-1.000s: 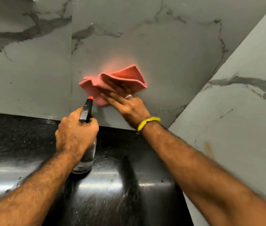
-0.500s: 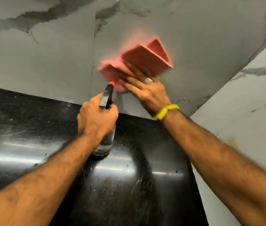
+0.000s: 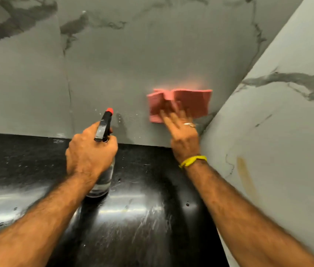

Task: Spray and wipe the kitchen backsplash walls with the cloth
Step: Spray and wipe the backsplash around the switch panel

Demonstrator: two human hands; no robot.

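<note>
A folded pink cloth (image 3: 190, 102) lies flat against the grey marble backsplash (image 3: 123, 64), low down and close to the corner. My right hand (image 3: 184, 134) presses it to the wall with straight fingers; it wears a ring and a yellow wristband. My left hand (image 3: 89, 154) grips a clear spray bottle (image 3: 104, 178) with a black head and red nozzle. The nozzle points at the wall left of the cloth. Droplets speckle the wall between nozzle and cloth.
A glossy black countertop (image 3: 142, 218) runs under the wall, streaked with spray. A white marble side wall (image 3: 287, 132) meets the backsplash at the right and carries a yellowish stain (image 3: 245, 178).
My right hand has slid the cloth down and to the right, toward the corner. The left hand keeps its grip on the bottle in about the same place. The view has shifted.
</note>
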